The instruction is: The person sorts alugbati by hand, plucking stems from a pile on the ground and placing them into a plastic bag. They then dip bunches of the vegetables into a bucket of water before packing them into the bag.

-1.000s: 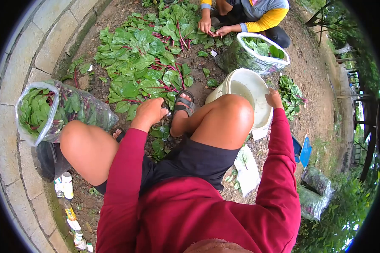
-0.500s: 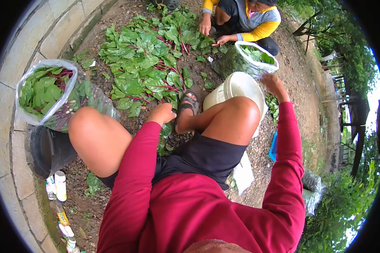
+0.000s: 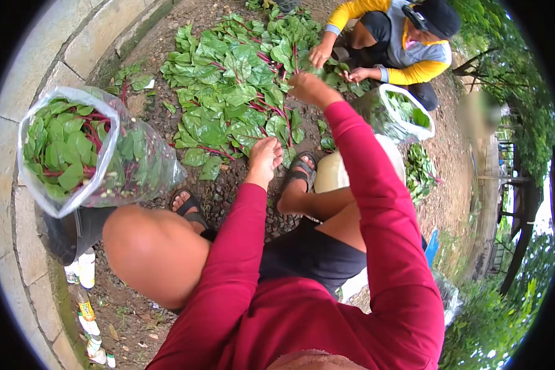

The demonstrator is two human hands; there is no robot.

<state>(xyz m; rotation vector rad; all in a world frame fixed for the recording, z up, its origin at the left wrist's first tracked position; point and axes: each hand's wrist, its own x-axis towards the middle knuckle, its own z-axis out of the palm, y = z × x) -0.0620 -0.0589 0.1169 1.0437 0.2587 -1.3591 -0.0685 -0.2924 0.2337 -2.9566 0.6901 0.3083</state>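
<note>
glossy green leaves with dark-red stems are spread on stony brown soil, presumably so that each can be reached. the right hand is held over their right edge and the left hand by their near edge, fingers bent, but whether anything is gripped by either cannot be told. a leaf-filled clear plastic bag is set open-mouthed at the left, probably for easy access.
</note>
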